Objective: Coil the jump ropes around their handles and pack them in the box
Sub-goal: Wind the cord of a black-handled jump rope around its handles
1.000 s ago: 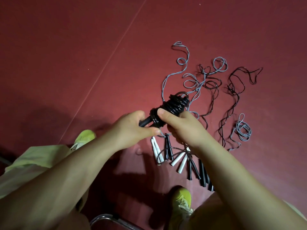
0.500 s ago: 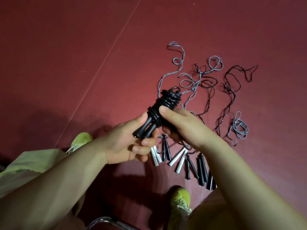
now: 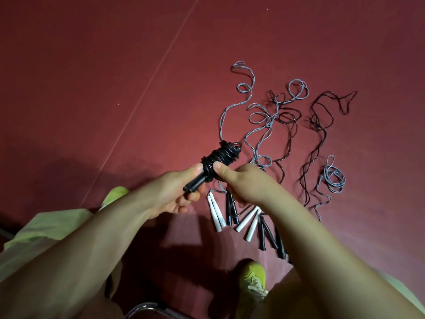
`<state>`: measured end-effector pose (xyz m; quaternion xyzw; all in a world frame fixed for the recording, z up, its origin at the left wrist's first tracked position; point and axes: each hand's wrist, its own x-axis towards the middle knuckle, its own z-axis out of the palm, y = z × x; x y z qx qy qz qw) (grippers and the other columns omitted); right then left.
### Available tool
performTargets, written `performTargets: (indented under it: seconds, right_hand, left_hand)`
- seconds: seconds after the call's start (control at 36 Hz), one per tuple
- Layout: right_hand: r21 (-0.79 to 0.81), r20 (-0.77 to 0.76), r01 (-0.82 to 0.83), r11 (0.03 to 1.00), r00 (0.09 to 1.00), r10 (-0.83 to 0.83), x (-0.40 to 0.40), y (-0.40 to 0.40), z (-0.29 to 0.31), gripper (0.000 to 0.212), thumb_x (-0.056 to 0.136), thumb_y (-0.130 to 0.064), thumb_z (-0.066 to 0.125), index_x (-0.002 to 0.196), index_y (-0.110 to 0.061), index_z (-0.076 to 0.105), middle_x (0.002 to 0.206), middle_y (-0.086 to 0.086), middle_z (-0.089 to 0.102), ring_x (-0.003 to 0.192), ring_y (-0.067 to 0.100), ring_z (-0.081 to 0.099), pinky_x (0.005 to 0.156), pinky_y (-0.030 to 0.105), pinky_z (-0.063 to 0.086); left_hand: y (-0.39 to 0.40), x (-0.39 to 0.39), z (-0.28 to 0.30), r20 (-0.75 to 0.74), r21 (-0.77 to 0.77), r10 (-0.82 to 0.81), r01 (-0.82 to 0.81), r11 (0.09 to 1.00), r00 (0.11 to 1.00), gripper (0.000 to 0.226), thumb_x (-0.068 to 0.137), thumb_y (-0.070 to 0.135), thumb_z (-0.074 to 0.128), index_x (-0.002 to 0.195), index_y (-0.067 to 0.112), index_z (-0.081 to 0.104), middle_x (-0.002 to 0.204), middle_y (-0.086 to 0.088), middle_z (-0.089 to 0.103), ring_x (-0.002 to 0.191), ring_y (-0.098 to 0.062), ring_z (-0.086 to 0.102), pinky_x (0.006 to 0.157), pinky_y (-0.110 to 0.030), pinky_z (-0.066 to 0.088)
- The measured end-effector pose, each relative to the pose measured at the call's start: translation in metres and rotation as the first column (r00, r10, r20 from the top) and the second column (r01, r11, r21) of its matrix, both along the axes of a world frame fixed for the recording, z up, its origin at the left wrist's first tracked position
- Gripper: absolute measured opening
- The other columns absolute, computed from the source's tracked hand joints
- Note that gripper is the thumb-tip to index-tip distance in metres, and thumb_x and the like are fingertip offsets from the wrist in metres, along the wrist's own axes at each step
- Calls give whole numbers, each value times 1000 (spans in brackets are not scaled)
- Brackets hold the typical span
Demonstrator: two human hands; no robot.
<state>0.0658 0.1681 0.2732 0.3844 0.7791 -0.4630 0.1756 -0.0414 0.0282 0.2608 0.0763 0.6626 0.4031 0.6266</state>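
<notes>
Looking down at: big red floor (image 3: 115,88), w/ me sitting over it. No box in view, so I can't tell where it is.
Loose ropes: grey ropes (image 3: 257,116) & black ropes (image 3: 319,125) lie in wiggly lines on the floor, well apart from my hands at the far ends. One small grey coil (image 3: 333,178) sits off to the right.
Handles on floor: white handles (image 3: 216,215) & black handles (image 3: 264,233) lie side by side just under my hands, near my yellow shoe (image 3: 253,275).
Rope bundle: black bundle (image 3: 218,160) is up in the air btw both hands, rope wound round its two handles, bare handle ends poking out low-left.
Left hand: my left hand (image 3: 174,194) is curled round the bare handle ends, thumb pressed on top.
Right hand: my right hand (image 3: 243,185) pinches the coil w/ thumb on the wraps; other fingers are under it, can't see them.
How it will feel: I think light. Handles hard, good to hold. Rope soft, bendy & shiny, so prob. slippy & springy; wraps may pop loose.
Where to hold: I'd keep a thumb on the last wrap & squeeze the handles, not the loose loops.
</notes>
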Motion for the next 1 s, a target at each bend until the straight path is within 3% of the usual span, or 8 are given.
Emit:
performTargets:
  seconds: [0.25, 0.36, 0.47, 0.56, 0.67, 0.78, 0.89, 1.0]
  right_hand:
    - [-164, -30, 60, 985, 997, -66, -1, 0, -8, 59, 91, -59, 49, 80, -4, 67, 45, -3, 49, 39, 14, 47, 47, 23, 40]
    - [-230, -95, 89, 969, 989, -113, -3, -5, -6, 51, 90, -66, 43, 68, -22, 56, 44, -13, 43, 43, 8, 40, 48, 23, 28]
    - [-154, -152, 94, 984, 981, -117, -6, -7, 0, 49, 93, -60, 41, 61, -24, 48, 36, -17, 42, 40, -1, 36, 51, 22, 25]
    - [-115, -201, 79, 990, 974, -101, -6, -8, 6, 47, 96, -52, 45, 59, -23, 47, 35, -19, 42, 36, -2, 39, 51, 21, 26]
    - [-197, -297, 123, 973, 938, -178, -6, -9, 8, 42, 83, -53, 51, 57, -21, 44, 44, -13, 38, 41, 3, 32, 51, 26, 25]
    - [-431, -355, 167, 887, 872, -336, -5, -9, 19, 25, 73, -42, 46, 58, -23, 38, 48, -7, 30, 38, 5, 24, 38, 17, 21]
    - [-468, -379, 132, 874, 863, -333, -3, -9, 23, 22, 74, -41, 44, 63, -23, 39, 56, 0, 30, 39, 6, 25, 36, 16, 20]
    - [-452, -317, 65, 889, 920, -229, -3, -3, 14, 34, 90, -48, 48, 72, -19, 46, 59, 0, 40, 43, 9, 30, 42, 21, 23]
  left_hand:
    - [3, -2, -11, -311, -33, 30, -42, 999, 950, 32, 93, 46, 50, 79, 19, 60, 65, 7, 49, 63, -11, 42, 71, -28, 40]
    - [1, 0, -11, -433, 58, -8, 36, 998, 902, 22, 86, 32, 66, 77, 14, 58, 68, 2, 52, 67, -14, 47, 71, -31, 39]
    - [2, 2, -9, -491, 105, 10, 48, 993, 871, 25, 71, 39, 74, 70, 20, 56, 61, 8, 53, 59, -10, 48, 64, -29, 37]
    - [2, 3, -6, -374, 152, 11, 50, 987, 927, 18, 79, 28, 74, 75, 19, 58, 59, 11, 55, 59, -6, 51, 68, -30, 42]
    - [-4, 2, 0, 107, 214, -80, 55, 975, 991, 30, 70, 38, 67, 83, 12, 63, 74, -4, 69, 69, -17, 66, 70, -33, 54]
    - [-7, 0, 9, 584, 338, -161, -58, 939, 796, 63, 65, 70, 64, 84, 10, 72, 73, -10, 67, 65, -24, 66, 66, -38, 57]
    - [-4, 6, 18, 635, 257, -49, -151, 955, 771, 69, 79, 69, 31, 72, 12, 68, 53, 0, 48, 32, -10, 44, 39, -22, 45]
    - [3, 8, 17, 483, 144, 105, -198, 970, 869, 63, 83, 66, 27, 58, 15, 56, 46, 4, 34, 28, -5, 24, 37, -16, 27]
